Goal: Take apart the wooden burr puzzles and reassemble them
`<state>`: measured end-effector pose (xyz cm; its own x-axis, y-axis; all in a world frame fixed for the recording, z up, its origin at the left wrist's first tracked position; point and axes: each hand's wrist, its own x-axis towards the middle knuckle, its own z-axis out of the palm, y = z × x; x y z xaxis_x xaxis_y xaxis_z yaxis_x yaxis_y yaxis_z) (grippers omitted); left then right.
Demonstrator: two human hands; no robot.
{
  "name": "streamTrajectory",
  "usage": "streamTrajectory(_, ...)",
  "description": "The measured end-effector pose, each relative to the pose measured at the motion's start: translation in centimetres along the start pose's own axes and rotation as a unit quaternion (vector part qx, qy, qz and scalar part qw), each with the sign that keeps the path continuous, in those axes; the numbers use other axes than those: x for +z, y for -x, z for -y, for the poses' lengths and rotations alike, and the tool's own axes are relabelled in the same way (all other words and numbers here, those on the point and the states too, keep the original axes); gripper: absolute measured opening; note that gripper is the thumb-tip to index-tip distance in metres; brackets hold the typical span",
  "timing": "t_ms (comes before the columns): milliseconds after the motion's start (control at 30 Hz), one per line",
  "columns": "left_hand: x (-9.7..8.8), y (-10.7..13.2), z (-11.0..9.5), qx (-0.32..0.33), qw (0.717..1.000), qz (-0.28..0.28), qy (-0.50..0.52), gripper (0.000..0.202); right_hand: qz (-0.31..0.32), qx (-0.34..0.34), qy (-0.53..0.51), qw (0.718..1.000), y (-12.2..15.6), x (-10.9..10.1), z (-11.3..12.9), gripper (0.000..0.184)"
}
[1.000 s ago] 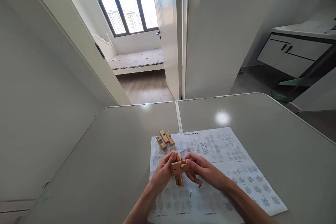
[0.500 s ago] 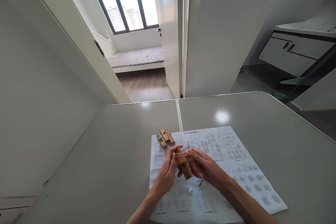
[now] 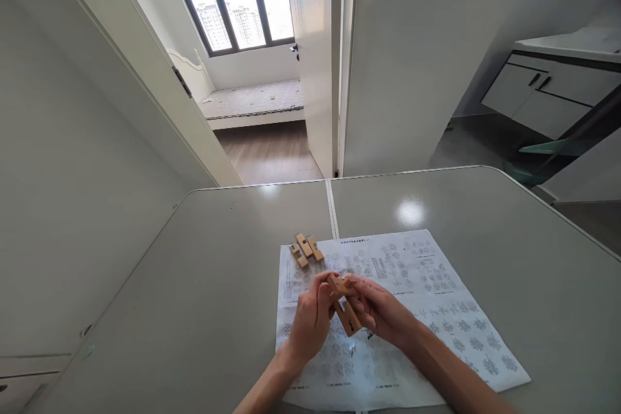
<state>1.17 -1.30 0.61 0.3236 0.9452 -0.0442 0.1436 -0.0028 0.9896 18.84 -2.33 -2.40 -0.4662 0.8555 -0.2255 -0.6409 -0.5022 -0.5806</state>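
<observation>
Both my hands hold a cluster of interlocked wooden puzzle pieces (image 3: 345, 309) just above a printed instruction sheet (image 3: 417, 284). My left hand (image 3: 310, 320) pinches the cluster from the left, fingers curled round it. My right hand (image 3: 383, 314) grips it from the right, thumb and fingers closed on the upper piece. One long notched bar of the cluster slants down toward me. Three loose wooden pieces (image 3: 305, 250) lie at the sheet's far left corner, beyond my left hand.
The sheet lies on a grey table (image 3: 204, 284) with a seam down its middle. Beyond the table's far edge stand a white wall and an open doorway (image 3: 262, 97) to a room with a window. A cabinet (image 3: 543, 97) is at the right.
The wooden cluster has been turned in my hands, its long bar swinging from upright to slanting down and right. Both hands stayed closed on it and shifted slightly.
</observation>
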Motion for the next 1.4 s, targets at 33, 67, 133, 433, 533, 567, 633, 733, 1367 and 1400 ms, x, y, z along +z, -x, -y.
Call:
streamTrajectory(33, 0.1, 0.0, -0.1, -0.005, 1.0, -0.001, 0.013, 0.064, 0.001, 0.0, 0.003, 1.0, 0.0, -0.1, 0.0, 0.037)
streamTrajectory(67, 0.2, -0.1, -0.2, -0.008, 1.0, -0.004, 0.025, 0.064, 0.002, -0.001, 0.008, 1.0, -0.1, -0.1, 0.0, 0.038)
streamTrajectory(133, 0.3, -0.2, -0.3, -0.016, 0.999, -0.011, 0.043, 0.063, 0.002, -0.002, 0.019, 1.0, -0.1, 0.0, 0.1, 0.039)
streamTrajectory(433, 0.2, -0.2, -0.8, -0.094, 0.984, 0.005, 0.152, 0.055, 0.021, 0.004, 0.048, 0.999, 0.4, 1.1, 1.1, 0.041)
streamTrajectory(533, 0.0, -0.4, -0.5, -0.104, 0.979, 0.036, 0.17, 0.054, 0.026, 0.006, 0.055, 0.998, 0.4, 1.0, 1.1, 0.042)
streamTrajectory(567, 0.0, -0.5, -0.3, -0.099, 0.979, 0.044, 0.17, 0.053, 0.03, 0.01, 0.055, 0.998, 0.3, 1.0, 1.1, 0.042)
streamTrajectory(633, -0.1, -0.5, -0.1, -0.084, 0.981, 0.055, 0.166, 0.053, 0.037, 0.019, 0.052, 0.998, 0.4, 1.1, 1.1, 0.042)
streamTrajectory(733, -0.1, -0.5, -0.1, -0.071, 0.982, 0.063, 0.161, 0.054, 0.039, 0.027, 0.047, 0.998, 0.4, 1.2, 1.1, 0.042)
streamTrajectory(1367, -0.4, -0.3, -0.3, -0.114, 0.983, 0.04, 0.14, 0.058, 0.037, -0.026, 0.17, 0.984, 0.2, 1.1, 0.4, 0.041)
streamTrajectory(1400, -0.4, -0.3, -0.2, -0.109, 0.983, 0.041, 0.141, 0.058, 0.034, -0.03, 0.174, 0.984, 0.2, 1.1, 0.3, 0.04)
